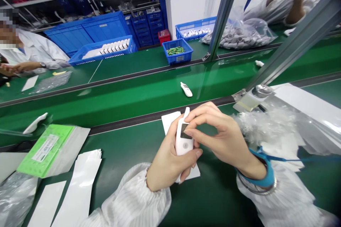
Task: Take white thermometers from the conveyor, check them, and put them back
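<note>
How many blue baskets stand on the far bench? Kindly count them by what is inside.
Blue baskets of white items: 2
Blue basket of green cylinders: 1
Total: 3

A white plastic handheld electronic device [185, 142] stands nearly upright in the left hand [170, 158], tilted slightly, its narrow tapered tip pointing to 12 o'clock. Its dark rectangular display [185, 132] faces up, partly covered by the right hand [221, 136], whose fingertips [188, 122] touch the device's upper part.
</note>
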`<state>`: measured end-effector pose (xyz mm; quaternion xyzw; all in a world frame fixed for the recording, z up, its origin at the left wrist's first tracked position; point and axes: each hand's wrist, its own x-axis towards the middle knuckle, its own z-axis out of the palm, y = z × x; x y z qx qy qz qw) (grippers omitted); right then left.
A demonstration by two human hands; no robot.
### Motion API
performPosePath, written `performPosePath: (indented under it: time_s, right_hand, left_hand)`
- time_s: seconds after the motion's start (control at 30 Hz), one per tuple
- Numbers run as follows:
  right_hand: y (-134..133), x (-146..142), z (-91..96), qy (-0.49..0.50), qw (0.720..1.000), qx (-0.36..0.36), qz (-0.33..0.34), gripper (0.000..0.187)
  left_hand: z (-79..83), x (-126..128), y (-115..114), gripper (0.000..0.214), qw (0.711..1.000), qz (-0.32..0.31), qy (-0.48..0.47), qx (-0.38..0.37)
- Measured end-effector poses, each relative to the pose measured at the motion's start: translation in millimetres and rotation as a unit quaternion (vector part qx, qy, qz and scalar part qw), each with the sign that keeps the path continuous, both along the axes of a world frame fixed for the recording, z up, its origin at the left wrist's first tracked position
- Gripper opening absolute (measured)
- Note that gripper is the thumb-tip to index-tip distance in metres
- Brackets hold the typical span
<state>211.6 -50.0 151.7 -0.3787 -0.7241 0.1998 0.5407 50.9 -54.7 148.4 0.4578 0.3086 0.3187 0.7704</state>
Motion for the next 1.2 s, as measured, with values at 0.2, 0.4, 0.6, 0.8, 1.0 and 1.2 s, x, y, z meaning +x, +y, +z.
performPosePath:
  time_s: [0.2,0.4,0.6,0.8,1.0,1.2]
  right_hand:
    - [0.3,-1.3,-0.7,-0.013,1.0,0.019,-0.002,0.014]
    - [-0.7,-4.8,-5.9,0.006,0.999,0.015,-0.037,0.02]
    - [3.8,-6.7,-12.5,0.138,0.985,-0.095,-0.032,0.01]
    - [2.5,-11.7,-8.0,0.044,0.992,-0.12,-0.023,0.042]
    - [56.8,14.8,-2.1,-0.057,0.968,-0.177,-0.169,0.033]
    - [155.2,75.8,-27.6,-0.235,0.818,-0.391,-0.35,0.035]
  left_hand:
    - [-0.7,-0.2,-2.3,0.069,1.0,-0.004,-0.002,-0.006]
    - [2.8,-3.9,-4.0,0.065,1.0,-0.003,-0.013,0.013]
    - [0.6,0.6,-0.9,0.044,0.998,0.037,-0.045,0.033]
    - [-4.0,-2.4,-6.1,0.059,0.998,0.01,-0.04,0.041]
    - [-7.2,7.5,37.7,0.038,0.979,0.118,0.07,0.153]
    - [-28.3,-26.6,157.7,0.025,0.945,0.245,0.125,0.178]
